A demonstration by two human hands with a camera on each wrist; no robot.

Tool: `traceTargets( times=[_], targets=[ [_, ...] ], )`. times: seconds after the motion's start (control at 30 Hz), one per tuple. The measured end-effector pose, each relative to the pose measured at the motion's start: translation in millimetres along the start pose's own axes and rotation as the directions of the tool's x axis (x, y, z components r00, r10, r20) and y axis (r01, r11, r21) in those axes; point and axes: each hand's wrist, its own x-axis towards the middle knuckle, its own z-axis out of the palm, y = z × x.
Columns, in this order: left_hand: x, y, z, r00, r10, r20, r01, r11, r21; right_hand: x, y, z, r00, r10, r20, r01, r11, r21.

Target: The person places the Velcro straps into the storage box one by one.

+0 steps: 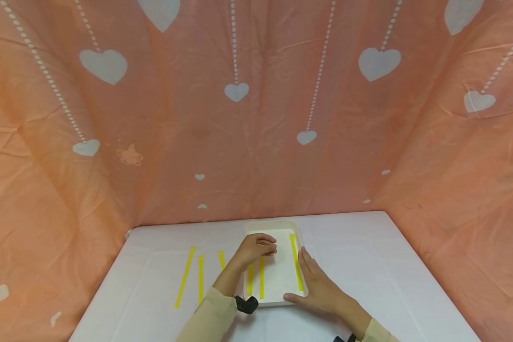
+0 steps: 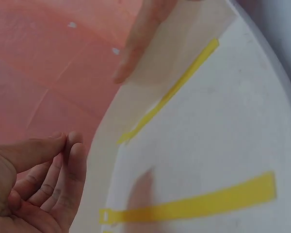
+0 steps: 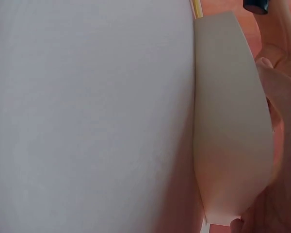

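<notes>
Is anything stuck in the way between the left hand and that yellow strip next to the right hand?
Nothing visible is: between the left hand and the strip there's just bare tray. The right hand is at the tray's edge, on the strip's far side.

Tray [image 3: 233, 116]: inside hidden from our right wrist view.
Inner yellow strips [image 1: 261, 280]: upper ends covered by the left hand [image 1: 256, 247].
Rightmost outer strip [image 1: 221, 259]: we lose its lower end behind the left forearm [image 1: 228, 280].
Right sleeve [image 1: 378, 333]: cut by the head view's bottom edge.
</notes>
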Motion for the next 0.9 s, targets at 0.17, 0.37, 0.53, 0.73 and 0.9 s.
traceTargets(
  times=[0.17,0.37,0.53,0.73,0.9],
  targets=[
    [-12.3,1.9,-13.0,0.999,-0.003,-0.039,0.004,1.000,0.028,-0.3,0,0,1.000,0.003,-0.003,-0.003,1.000,0.002],
    [-28.5,-0.7,-31.4,0.997,0.012,-0.076,-0.008,0.999,0.043,-0.7,0,1,1.000,0.007,-0.004,-0.007,1.000,-0.003],
    [-41.4,-2.3,-47.8,0.989,0.013,-0.146,0.000,0.996,0.089,-0.5,-1,0,1.000,0.003,0.000,-0.003,1.000,0.000],
    [-54.9,-8.2,-65.3,0.980,0.008,-0.200,0.012,0.995,0.097,-1.5,-1,-1,1.000,-0.006,-0.002,0.006,1.000,-0.010],
    [-68.3,-9.6,-83.7,0.966,-0.008,-0.260,0.035,0.994,0.099,-0.3,1,2,1.000,0.001,0.003,-0.001,1.000,-0.008]
  ],
)
